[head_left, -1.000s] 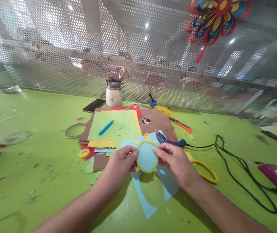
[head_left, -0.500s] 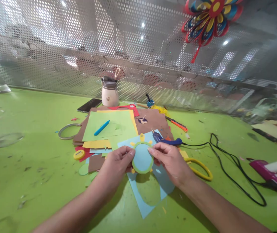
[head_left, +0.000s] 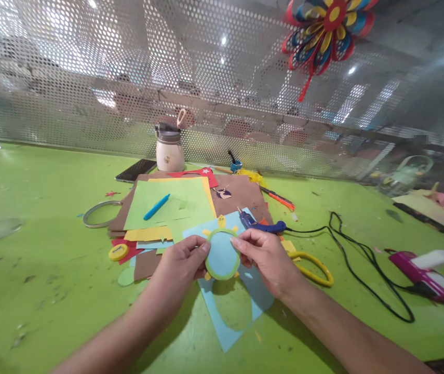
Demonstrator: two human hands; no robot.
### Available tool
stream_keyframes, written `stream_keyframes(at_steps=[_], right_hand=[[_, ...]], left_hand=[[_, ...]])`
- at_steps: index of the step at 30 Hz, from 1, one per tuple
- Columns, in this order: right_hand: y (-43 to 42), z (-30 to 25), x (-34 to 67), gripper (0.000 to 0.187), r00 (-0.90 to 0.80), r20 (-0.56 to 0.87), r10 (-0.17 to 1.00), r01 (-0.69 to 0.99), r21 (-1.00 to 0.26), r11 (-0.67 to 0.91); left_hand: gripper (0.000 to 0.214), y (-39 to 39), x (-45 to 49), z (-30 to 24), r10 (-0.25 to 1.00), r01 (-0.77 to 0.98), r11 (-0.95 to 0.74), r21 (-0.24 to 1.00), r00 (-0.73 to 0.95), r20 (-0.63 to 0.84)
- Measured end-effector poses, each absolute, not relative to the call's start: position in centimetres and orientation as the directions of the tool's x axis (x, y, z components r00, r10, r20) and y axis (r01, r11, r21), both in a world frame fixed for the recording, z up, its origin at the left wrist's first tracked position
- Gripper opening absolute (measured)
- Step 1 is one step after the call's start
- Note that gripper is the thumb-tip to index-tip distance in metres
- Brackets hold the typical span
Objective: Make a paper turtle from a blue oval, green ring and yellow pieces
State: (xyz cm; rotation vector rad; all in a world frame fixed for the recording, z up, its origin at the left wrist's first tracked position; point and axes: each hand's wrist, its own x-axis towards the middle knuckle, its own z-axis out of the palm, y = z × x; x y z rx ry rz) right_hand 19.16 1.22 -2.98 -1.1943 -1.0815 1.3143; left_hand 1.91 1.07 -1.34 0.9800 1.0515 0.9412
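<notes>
Paper turtle (head_left: 223,255) — blue-centred, green-rimmed, yellow-headed — in the grip of left hand (head_left: 183,262) and right hand (head_left: 267,258)

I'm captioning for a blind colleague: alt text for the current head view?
The left hand and right hand hold a paper turtle with a blue shell, green rim and yellow head above a cut blue sheet on a green table. Beyond are coloured papers topped by a blue pen, and a corded blue tool, probably a glue gun.
</notes>
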Motion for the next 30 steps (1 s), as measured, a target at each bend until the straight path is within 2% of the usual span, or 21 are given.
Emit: stream_keyframes(at_steps=[19, 30], right_hand=[[1.09, -2.88, 19.02, 0.031, 0.018, -0.096, 0.995, -0.115, -0.989, -0.094], [1.05, -2.69, 19.05, 0.03, 0.002, -0.084, 0.996, -0.135, -0.987, -0.083]], left_hand=[[0.029, 1.05, 1.92, -1.36, 0.943, -0.116, 0.284, 0.952, 0.214, -0.255], [0.033, 1.17, 1.83, -1.39, 0.938, -0.163, 0.307, 0.937, 0.216, -0.27]])
